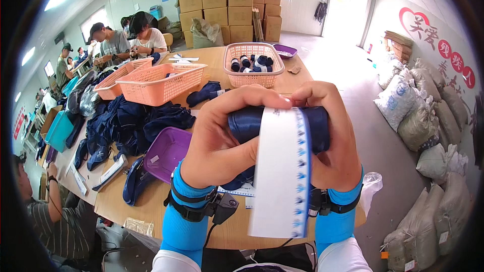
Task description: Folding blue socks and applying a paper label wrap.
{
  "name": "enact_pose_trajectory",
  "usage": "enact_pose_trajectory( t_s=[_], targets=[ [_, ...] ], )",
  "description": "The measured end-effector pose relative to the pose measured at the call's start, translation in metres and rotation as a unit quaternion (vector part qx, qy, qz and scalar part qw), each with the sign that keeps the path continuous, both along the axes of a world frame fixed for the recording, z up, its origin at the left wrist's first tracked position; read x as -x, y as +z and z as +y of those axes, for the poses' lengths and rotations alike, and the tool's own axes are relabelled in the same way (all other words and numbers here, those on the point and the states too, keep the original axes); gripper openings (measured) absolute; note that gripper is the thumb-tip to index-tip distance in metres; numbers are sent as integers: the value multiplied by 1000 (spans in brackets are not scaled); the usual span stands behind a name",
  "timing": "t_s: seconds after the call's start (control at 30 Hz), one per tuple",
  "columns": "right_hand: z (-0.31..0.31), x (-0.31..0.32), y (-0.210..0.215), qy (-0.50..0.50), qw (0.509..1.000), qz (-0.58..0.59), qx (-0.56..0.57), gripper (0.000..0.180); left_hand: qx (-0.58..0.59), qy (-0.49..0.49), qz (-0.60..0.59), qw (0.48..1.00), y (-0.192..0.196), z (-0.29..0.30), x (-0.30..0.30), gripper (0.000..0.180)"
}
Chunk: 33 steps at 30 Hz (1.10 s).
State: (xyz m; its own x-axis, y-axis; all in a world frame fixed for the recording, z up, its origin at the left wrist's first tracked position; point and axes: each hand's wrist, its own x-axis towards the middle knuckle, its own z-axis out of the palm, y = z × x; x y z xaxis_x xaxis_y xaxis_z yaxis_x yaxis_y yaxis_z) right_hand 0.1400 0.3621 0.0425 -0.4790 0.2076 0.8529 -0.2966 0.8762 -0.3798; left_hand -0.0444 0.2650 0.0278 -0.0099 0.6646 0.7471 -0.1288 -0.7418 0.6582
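navy fabric roll (275, 123) held chest-high above desk (151, 199), long axis left-right. left hand (222, 138) closed on its left end, right hand (333, 141) closed on right end. white paper band (282, 171) hangs down between grips, slightly nearer right hand.

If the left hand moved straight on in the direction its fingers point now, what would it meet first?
The left hand points toward the right, across the dark blue roll. It would probably first meet the right hand gripping the other end, though depth is unclear.
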Motion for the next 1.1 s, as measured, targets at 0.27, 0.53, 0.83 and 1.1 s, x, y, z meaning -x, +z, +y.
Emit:
enact_pose_trajectory(
  t_s=[0.27, 0.53, 0.83, 1.1],
  targets=[
    [-5, -3, 11, -42, 997, -16, -64, 50, -5, 3, -23, 1000, -2, 3, -8, 26],
    [4, 2, 3, 13, 999, 3, -37, 45, -101, 125, 112, 981, 2, 7, 2, 24],
    [-2, 11, 0, 35, 999, -4, 41, 47, -230, 276, 230, 904, 15, 4, 8, 21],
    [-5, 15, -4, 49, 996, 11, 68, 49, -308, 325, 213, 868, 11, 7, 6, 24]
  ],
)
